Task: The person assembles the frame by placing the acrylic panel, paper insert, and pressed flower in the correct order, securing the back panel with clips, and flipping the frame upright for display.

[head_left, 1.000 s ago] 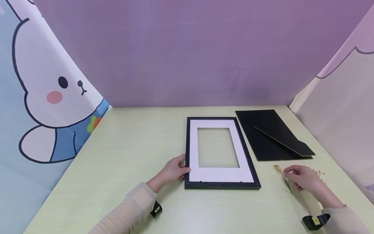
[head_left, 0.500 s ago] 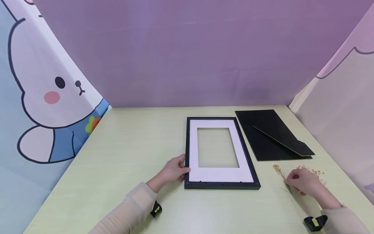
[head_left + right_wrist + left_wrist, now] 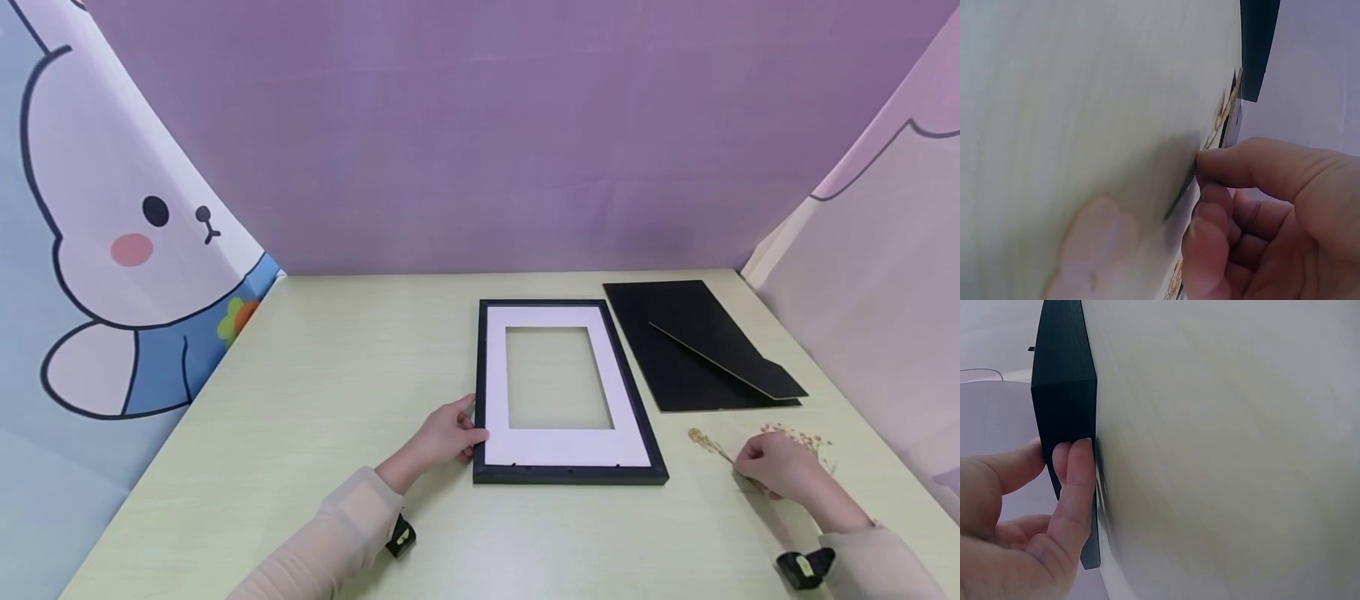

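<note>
A black picture frame [image 3: 570, 476] with a white mat [image 3: 555, 449] inside it lies on the table. My left hand [image 3: 441, 435] holds its left edge, thumb over the top and fingers against the outer side. The left wrist view shows this grip on the dark frame [image 3: 1063, 362] close up. To the right, my right hand [image 3: 780, 468] pinches the stem of a dried yellowish flower [image 3: 702, 439] between thumb and fingers. In the right wrist view, the dark stem [image 3: 1179, 200] pokes out below the thumb. A second dried sprig with small reddish blooms [image 3: 802, 435] lies partly behind the right hand.
A black backing board [image 3: 645, 350] with a raised stand leg [image 3: 738, 367] lies at the back right, beside the frame. The pale table [image 3: 360, 350] meets a purple backdrop [image 3: 487, 150] at the rear, and printed panels flank both sides.
My right hand has closed its fingertips on the flower stem. The flower head has swung left and now lies more nearly level. My left hand and the frame have stayed put.
</note>
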Action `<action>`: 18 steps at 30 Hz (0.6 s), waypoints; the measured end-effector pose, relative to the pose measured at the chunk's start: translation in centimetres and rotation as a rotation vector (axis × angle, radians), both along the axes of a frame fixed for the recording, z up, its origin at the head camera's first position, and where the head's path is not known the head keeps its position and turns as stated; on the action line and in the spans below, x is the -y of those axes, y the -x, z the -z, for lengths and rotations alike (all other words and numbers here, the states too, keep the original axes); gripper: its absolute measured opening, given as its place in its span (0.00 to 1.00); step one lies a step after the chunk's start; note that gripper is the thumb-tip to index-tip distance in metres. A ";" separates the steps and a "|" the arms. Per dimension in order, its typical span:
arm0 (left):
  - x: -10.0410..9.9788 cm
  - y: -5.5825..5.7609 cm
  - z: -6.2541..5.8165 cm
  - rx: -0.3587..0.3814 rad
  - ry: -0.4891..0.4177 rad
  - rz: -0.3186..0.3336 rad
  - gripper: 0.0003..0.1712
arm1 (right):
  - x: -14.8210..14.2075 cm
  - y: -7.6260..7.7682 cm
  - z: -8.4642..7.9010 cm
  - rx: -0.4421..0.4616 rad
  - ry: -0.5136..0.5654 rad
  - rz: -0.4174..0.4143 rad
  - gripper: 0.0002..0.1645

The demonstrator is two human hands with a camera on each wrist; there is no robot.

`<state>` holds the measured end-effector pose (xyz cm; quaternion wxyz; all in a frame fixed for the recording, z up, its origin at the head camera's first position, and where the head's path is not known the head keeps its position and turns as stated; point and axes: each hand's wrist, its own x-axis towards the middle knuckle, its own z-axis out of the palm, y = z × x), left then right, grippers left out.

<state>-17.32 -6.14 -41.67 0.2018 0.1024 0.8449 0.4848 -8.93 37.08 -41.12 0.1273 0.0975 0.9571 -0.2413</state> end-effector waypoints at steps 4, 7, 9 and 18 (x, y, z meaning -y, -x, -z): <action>0.0 -0.1 -0.1 0.001 -0.001 -0.002 0.39 | 0.1 -0.1 -0.1 -0.007 0.006 -0.007 0.08; 0.0 -0.1 0.0 0.004 -0.003 -0.003 0.39 | 0.1 -0.1 -0.1 -0.017 0.010 -0.017 0.10; 0.0 0.0 0.0 0.007 -0.007 -0.004 0.39 | 0.1 -0.1 -0.1 -0.022 0.011 -0.022 0.10; -0.1 0.0 0.1 0.001 -0.011 -0.002 0.39 | 0.2 0.0 -0.2 -0.057 0.029 -0.019 0.07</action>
